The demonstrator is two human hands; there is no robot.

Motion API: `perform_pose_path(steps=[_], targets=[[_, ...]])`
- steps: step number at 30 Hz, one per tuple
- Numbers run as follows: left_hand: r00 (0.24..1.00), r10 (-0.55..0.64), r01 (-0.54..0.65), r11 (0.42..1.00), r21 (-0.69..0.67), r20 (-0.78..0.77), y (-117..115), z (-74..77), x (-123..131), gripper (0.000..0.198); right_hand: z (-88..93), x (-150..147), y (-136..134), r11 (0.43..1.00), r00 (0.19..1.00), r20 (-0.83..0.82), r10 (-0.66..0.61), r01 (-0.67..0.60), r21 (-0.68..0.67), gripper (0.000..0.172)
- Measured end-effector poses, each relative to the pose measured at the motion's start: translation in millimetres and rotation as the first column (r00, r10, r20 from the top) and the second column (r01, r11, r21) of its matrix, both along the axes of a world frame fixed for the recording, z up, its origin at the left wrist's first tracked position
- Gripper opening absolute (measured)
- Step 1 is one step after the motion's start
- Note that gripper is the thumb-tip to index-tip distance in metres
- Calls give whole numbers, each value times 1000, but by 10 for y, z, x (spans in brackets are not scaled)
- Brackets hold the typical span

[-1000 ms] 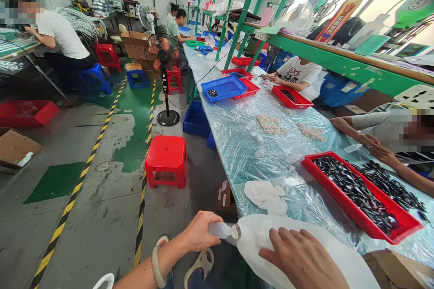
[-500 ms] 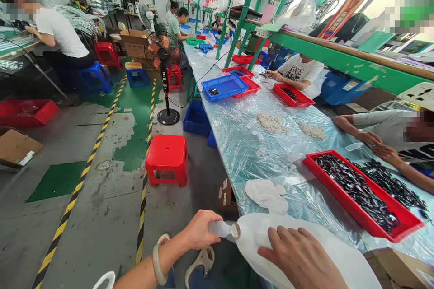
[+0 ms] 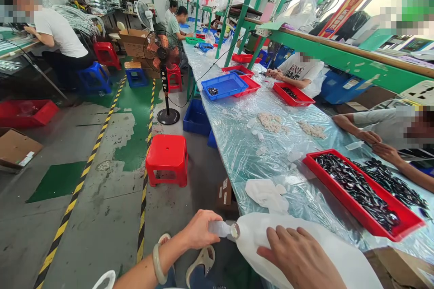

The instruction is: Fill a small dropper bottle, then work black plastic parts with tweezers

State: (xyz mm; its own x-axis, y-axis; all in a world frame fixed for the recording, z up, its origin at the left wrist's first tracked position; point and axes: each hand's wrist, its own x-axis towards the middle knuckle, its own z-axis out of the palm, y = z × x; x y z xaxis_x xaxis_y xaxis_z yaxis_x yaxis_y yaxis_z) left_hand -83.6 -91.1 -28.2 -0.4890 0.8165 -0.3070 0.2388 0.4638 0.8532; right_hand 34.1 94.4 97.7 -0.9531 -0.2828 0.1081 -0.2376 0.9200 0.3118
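My left hand point(image 3: 199, 231) is closed around a small translucent plastic bottle point(image 3: 219, 228), held beyond the table's near left edge. The bottle's narrow end meets the mouth of a large white plastic jug point(image 3: 257, 244), which lies on its side with the mouth facing left. My right hand point(image 3: 300, 253) grips the jug from above, its fingers bent over the upper side. Whether liquid is passing between the two cannot be made out. Crumpled white pieces point(image 3: 266, 194) that look like plastic or paper lie just behind the jug.
A red tray point(image 3: 359, 196) of small black parts stands to the right, with more black parts beside it. A co-worker's hands point(image 3: 379, 144) work across the table. A cardboard box point(image 3: 400, 266) sits at the near right; a red stool point(image 3: 167, 158) stands on the floor.
Both of my hands, the bottle and the jug stay almost in place. Only a very slight shift of the view shows.
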Motion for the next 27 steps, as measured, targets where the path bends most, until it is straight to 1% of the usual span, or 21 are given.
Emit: perform_pose_path(steps=[2,5,8,12,13,15,17,22,27], targets=[[1000,-3,3,1000,-4,0,-4,1,-3,29,14,-7,-9,1000,1000,-16,-7,7,3,57],[1000,-3,3,1000,-6,1,-7,-1,-4,30,18,-11,-15,1000,1000,-6,-7,7,6,56],[1000,-4,4,1000,-9,-1,-7,-2,-7,29,-10,-3,-8,1000,1000,-1,-14,14,17,47],[1000,-6,6,1000,-8,-2,-11,-2,-11,30,-67,22,13,998,999,39,-17,15,56,25],[1000,-6,6,1000,-7,-1,-12,-3,-10,31,-79,30,21,998,998,63,-16,12,58,22],[1000,-6,6,1000,-6,1,-16,-9,-6,31,-95,40,35,999,995,98,-17,12,52,21],[1000,-8,8,1000,-2,2,-19,-18,0,31,-97,42,40,999,994,106,-8,4,37,23],[1000,-12,12,1000,1,10,-24,-45,4,33,-47,6,-5,1000,1000,-3,-1,1,-3,44],[1000,-9,9,1000,-7,16,-25,-56,6,36,-2,-22,-47,1000,1000,-30,-4,3,-28,60]])
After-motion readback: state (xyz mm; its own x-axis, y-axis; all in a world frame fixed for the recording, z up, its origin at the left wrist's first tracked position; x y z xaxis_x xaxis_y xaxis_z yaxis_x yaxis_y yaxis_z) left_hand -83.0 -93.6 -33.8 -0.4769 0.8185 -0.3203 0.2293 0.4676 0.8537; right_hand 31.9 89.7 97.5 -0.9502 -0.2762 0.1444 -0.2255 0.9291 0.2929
